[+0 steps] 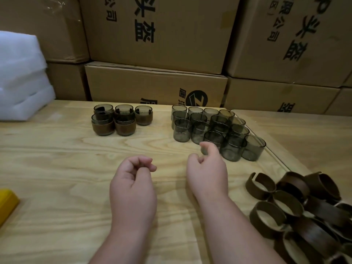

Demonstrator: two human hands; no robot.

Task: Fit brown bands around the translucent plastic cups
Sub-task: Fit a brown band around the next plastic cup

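Several bare translucent grey cups (pixel 217 128) stand clustered at the right middle of the wooden table (pixel 66 159). Several cups wearing brown bands (pixel 116 121) stand grouped to the left of them. A heap of loose brown bands (pixel 297 208) lies at the right front. My left hand (pixel 133 185) hovers over the table's middle with loosely curled fingers, holding nothing. My right hand (pixel 207 168) is just in front of the bare cups, fingers loosely curled and empty, its fingertips close to the nearest cup.
Stacked cardboard boxes (pixel 158 54) form a wall behind the table. White foam sheets (pixel 21 77) sit at the back left. A yellow object (pixel 6 202) pokes in at the left edge. A second table surface (pixel 304 136) adjoins on the right.
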